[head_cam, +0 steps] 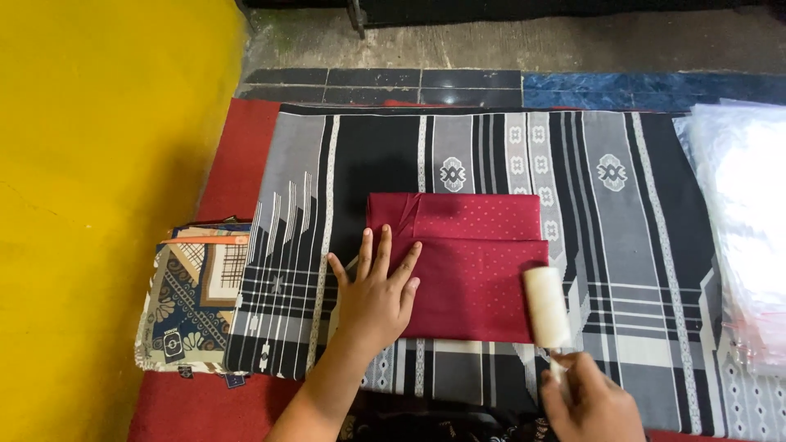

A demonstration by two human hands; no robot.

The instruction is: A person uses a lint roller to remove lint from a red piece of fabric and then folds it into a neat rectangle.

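Nearest the camera, the right hand [591, 401] grips the handle of a white lint roller [547, 307], its fingers curled shut around the grip; the roller head stands up from the fist and rests on the right edge of a folded maroon cloth [471, 262]. Left hand [375, 296] lies flat on the left part of that cloth, palm down, fingers spread wide, thumb out toward the left.

Maroon cloth is dotted, folded into a rectangle, with one fold line running across it; it lies in the middle of a larger black, grey and white patterned cloth [630, 245] that is spread over a red mat [237, 155]. Just left of the patterned cloth sits a stack of folded fabrics [192, 295] in blue, brown and cream. At the right edge is a heap of clear plastic bags [741, 221]. Yellow floor [90, 205] fills the left; dark tiles [385, 82] run along the top.

By the look of it, the step in hand is rolling lint off the folded maroon cloth, with the left hand pinning it so it does not slide. A next stroke would call for the roller to stay flat on the fabric and for the left hand to hold firm, or shift aside where the roller needs to pass.
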